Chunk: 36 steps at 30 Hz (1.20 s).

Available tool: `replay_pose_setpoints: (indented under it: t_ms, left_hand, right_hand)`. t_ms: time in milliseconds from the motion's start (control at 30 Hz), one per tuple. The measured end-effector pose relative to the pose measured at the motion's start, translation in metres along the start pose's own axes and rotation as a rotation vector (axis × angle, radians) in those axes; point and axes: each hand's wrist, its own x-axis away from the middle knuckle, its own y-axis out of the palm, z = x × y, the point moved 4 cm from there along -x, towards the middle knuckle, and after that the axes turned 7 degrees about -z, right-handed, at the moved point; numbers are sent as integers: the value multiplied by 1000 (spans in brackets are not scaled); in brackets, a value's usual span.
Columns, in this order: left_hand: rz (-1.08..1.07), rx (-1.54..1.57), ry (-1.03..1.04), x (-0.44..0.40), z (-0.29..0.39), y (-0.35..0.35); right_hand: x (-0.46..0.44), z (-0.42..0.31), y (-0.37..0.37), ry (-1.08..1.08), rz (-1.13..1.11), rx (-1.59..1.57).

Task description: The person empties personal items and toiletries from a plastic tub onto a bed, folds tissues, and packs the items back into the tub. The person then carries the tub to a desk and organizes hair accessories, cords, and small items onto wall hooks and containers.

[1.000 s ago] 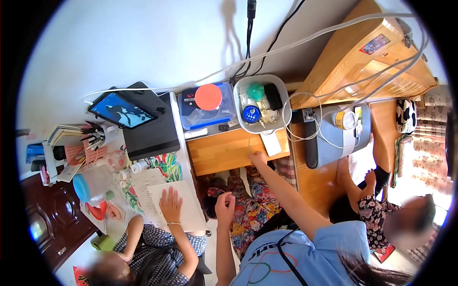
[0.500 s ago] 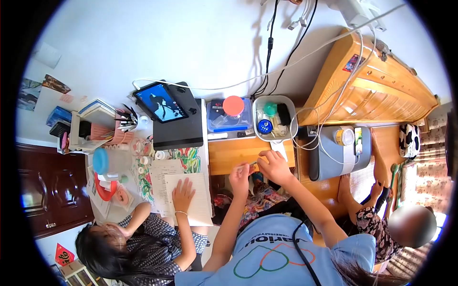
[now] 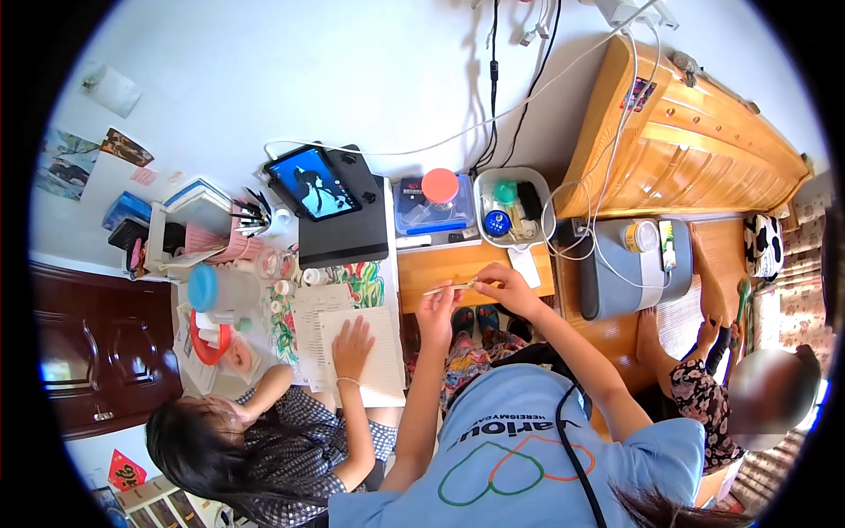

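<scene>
My left hand [image 3: 437, 313] and my right hand [image 3: 508, 290] are raised over the front of a wooden drawer or shelf [image 3: 440, 264]. Between them they hold a thin, light-coloured stick-like item [image 3: 451, 288], too small to identify; fingers of both hands pinch it. Just beyond, a white phone-like object [image 3: 524, 267] lies on the wood. Behind it stand a grey bin [image 3: 547, 182] of small items and a clear, blue-rimmed box [image 3: 407, 220] with a round red lid [image 3: 440, 186] on top.
At left, a person [image 3: 290, 449] rests a hand on lined paper [image 3: 378, 339], near a tablet [image 3: 313, 182] and a lidded jar [image 3: 203, 288]. At right, another person [image 3: 700, 396] sits by a grey case [image 3: 612, 277]. White cables [image 3: 594, 211] hang near the wooden headboard [image 3: 678, 158].
Since the earliest frame, my left hand has risen and met my right hand, and both now hold the thin item. The camera view has shifted, moving the scene in the picture.
</scene>
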Motion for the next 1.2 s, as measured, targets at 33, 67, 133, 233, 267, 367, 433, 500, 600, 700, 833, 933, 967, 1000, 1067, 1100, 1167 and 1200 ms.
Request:
replay_pose_setpoints:
  t_ms: [33, 67, 133, 233, 267, 367, 433, 500, 600, 700, 833, 933, 967, 1000, 1067, 1100, 1167, 1200]
  left_hand:
    - [-4, -1, 2, 1, 3, 1]
    - [2, 99, -19, 3, 5, 3]
    - [4, 202, -36, 3, 5, 2]
    - [4, 210, -76, 1, 2, -4]
    - [-12, 187, -65, 0, 3, -4]
    - [-34, 162, -48, -4, 9, 4]
    - [-36, 163, -51, -5, 12, 8]
    - [-30, 165, -46, -5, 13, 10]
    - [-32, 114, -25, -4, 15, 12]
    - [-46, 82, -54, -1, 17, 12]
    - [-81, 52, -23, -7, 0, 0]
    - [-91, 0, -14, -6, 3, 7]
    - [-84, -25, -46, -6, 5, 10]
    - [-69, -48, -71, -6, 4, 12]
    - [-120, -80, -70, -10, 3, 20]
    - [-125, -83, -88, -10, 4, 26]
    - [-162, -146, -111, -15, 3, 33]
    - [-172, -146, -109, -19, 3, 39]
  right_hand:
    - [2, -4, 2, -3, 3, 1]
    - [5, -16, 2, -175, 61, 182]
    - [11, -32, 0, -351, 120, 368]
    - [13, -44, 1, -447, 89, 565]
    - [12, -44, 0, -451, 99, 560]
    - [9, -36, -1, -457, 123, 485]
    - [7, -29, 0, -467, 126, 408]
    - [4, -15, 1, -190, 98, 266]
    - [-2, -1, 6, -46, -59, -72]
    - [-4, 5, 10, -107, -60, -79]
    - [-4, 15, 7, -43, -77, -123]
    - [0, 12, 4, -104, -124, 29]
    - [2, 11, 1, -104, -93, 50]
    - [4, 11, -3, -106, -74, 73]
    - [9, 1, -18, -175, -36, 176]
    - [14, -9, -28, -258, 35, 186]
    - [28, -38, -53, -315, 140, 129]
    - [38, -58, -71, -399, 204, 230]
